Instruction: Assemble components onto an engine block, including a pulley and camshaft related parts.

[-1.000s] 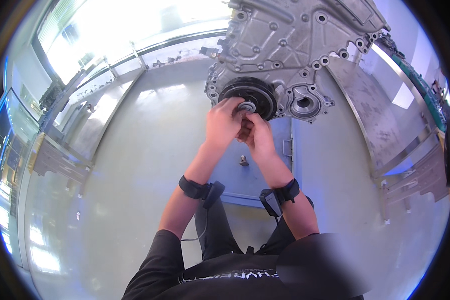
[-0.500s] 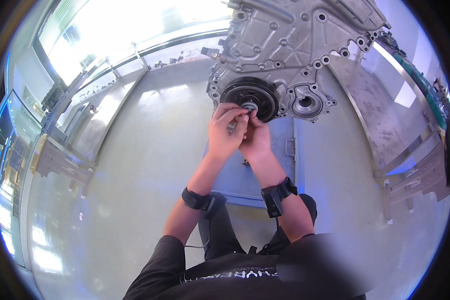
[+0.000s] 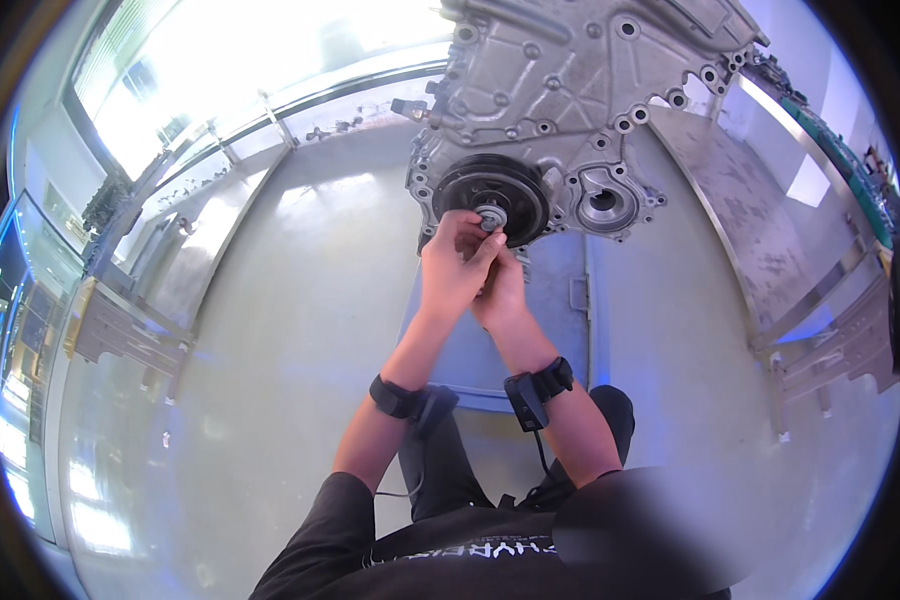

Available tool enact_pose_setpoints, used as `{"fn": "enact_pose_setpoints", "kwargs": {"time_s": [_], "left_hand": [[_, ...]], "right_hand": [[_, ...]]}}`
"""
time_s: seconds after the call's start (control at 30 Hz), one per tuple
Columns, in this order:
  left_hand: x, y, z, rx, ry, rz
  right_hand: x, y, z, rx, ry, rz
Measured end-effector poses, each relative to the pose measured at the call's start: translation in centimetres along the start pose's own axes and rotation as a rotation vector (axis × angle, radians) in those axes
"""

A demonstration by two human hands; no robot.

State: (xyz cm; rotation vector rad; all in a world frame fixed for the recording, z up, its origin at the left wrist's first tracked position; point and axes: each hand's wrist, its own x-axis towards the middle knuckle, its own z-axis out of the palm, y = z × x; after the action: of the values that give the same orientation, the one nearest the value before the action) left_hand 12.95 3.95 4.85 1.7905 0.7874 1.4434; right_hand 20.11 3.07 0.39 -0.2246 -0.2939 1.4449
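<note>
A black crankshaft pulley (image 3: 453,200) is mounted low on the grey metal engine cover (image 3: 560,75). At its hub sits a silver bolt (image 3: 491,216) with a round washer-like flange. My left hand (image 3: 450,268) is closed, with index finger and thumb around the near side of the bolt head. Close against it on the right, my right hand (image 3: 505,292) is also closed, its fingertips just below the bolt and partly hidden behind the left thumb. What the right fingers hold, if anything, cannot be made out.
Right of the pulley, the cover has a round opening (image 3: 604,203). A blue-grey panel with a handle (image 3: 578,293) lies below the engine. Metal benches flank both sides, the left bench (image 3: 210,235) and the right bench (image 3: 735,210). Black bands with small boxes circle both wrists.
Both hands have shifted slightly down from the hub, showing more of the bolt head. The right hand has drawn in lower behind the left. The engine appears slightly further left.
</note>
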Motion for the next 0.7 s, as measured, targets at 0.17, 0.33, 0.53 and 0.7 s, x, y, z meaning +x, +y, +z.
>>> {"fn": "enact_pose_setpoints", "kwargs": {"time_s": [0.17,0.33,0.53,0.7], "left_hand": [[0.9,-0.3,0.7,0.130,0.073,0.027],[1.2,-0.6,1.1,0.213,0.092,0.090],[1.3,-0.6,1.6,0.366,0.166,0.513],[-0.5,-2.3,0.1,0.192,0.108,-0.027]], "right_hand": [[-3.2,-1.2,-8.4,-0.110,-0.086,0.171],[-9.2,-6.2,-21.7,0.072,0.410,0.117],[-15.8,-10.6,-31.3,-0.035,0.586,0.012],[-16.7,-10.7,-31.2,-0.030,0.506,-0.084]]}}
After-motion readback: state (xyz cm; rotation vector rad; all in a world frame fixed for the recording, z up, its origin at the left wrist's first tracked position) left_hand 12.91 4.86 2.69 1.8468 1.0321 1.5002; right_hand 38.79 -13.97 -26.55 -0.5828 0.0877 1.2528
